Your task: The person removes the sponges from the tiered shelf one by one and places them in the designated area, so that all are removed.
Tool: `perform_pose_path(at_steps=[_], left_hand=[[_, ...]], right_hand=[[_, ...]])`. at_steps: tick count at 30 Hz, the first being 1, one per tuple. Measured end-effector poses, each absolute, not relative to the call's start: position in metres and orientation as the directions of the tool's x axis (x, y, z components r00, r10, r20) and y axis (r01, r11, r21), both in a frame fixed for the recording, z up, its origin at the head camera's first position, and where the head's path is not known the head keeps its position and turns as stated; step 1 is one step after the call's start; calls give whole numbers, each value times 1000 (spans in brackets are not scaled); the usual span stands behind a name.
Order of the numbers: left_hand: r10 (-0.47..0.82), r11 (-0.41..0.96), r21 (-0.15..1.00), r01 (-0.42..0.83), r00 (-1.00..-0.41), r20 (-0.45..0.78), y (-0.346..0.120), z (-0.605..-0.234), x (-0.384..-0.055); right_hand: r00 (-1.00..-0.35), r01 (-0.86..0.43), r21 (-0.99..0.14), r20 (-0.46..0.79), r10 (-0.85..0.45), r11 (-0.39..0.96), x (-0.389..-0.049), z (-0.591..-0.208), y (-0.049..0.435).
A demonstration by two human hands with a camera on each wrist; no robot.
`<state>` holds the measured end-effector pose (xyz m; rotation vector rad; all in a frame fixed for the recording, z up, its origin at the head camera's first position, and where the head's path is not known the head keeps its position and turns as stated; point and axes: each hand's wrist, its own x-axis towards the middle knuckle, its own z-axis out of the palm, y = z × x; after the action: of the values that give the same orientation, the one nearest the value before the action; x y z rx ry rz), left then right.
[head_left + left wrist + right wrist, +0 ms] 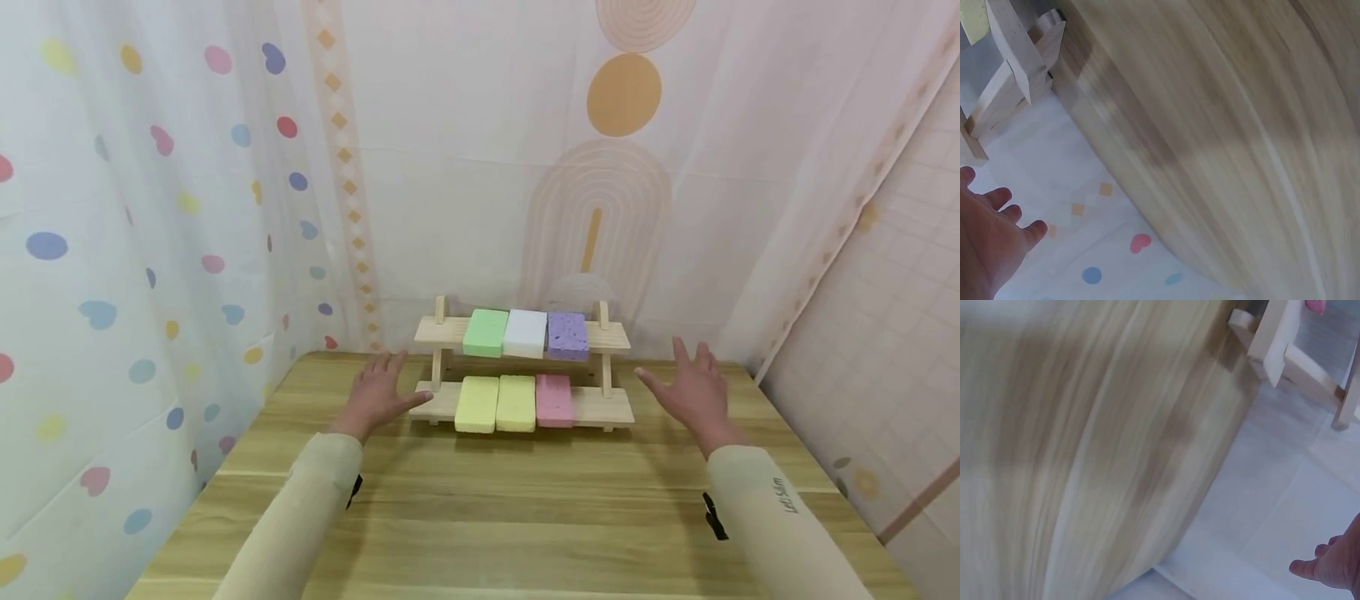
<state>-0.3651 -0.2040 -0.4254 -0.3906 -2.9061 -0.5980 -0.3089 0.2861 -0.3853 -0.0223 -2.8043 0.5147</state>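
A two-tier wooden rack [603,407] stands at the back of the table. On its upper shelf sit a green sponge [486,332], a white sponge [525,333] and a purple sponge [567,336], side by side. The lower shelf holds a yellow sponge [476,404], a second yellow sponge [516,403] and a pink sponge [554,401]. My left hand [377,393] is spread beside the rack's left end, its thumb overlapping the lower shelf's end in the head view; whether they touch I cannot tell. Off the right end, my right hand [696,392] hovers with fingers spread, holding nothing.
The wood-grain table [495,517] reaches back to a patterned curtain [465,208]. A dotted curtain [150,250] hangs along the left side, and a pale checked cloth [892,292] borders the right.
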Motion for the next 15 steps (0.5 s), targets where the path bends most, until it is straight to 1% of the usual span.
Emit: perform_pose_path(at_steps=[5,9,15], left_hand=[[215,872,400,283,-954,208,-200,-433,-368],[185,844,474,251,-966,182,-196,-436,-369],[158,798,563,216,-976,152,-194,-446,-369]], right_hand=[[-959,-24,-381,270,86,924,-312,-380,276],[-953,-33,-401,288,92,915,-316,-378,269],[-947,-48,-469,301,109,882,-321,-374,254]])
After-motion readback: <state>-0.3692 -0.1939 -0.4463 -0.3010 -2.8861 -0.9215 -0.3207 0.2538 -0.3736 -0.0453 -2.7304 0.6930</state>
